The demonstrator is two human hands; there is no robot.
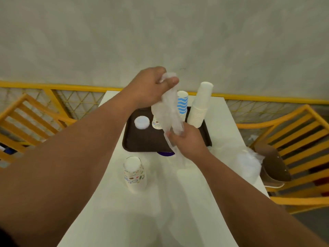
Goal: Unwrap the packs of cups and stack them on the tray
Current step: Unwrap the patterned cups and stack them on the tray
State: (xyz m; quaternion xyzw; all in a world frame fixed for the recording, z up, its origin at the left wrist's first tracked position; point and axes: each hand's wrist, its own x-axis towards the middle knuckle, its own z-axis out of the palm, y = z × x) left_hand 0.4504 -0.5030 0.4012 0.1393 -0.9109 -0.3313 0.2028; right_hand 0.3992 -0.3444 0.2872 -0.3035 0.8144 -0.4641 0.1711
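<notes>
My left hand grips the top of a clear plastic wrapper, held up above the dark brown tray. My right hand grips the wrapper's lower end just over the tray's front. On the tray stand a tall stack of white cups, a blue-striped cup stack, a small patterned cup partly hidden by the wrapper, and a low white stack. A wrapped pack of patterned cups stands on the white table in front of the tray.
Crumpled plastic wrapping lies at the table's right edge beside a brown paper bag. Yellow wooden chairs flank the table on both sides, and a yellow railing runs behind. A dark blue object peeks out at the tray's front edge.
</notes>
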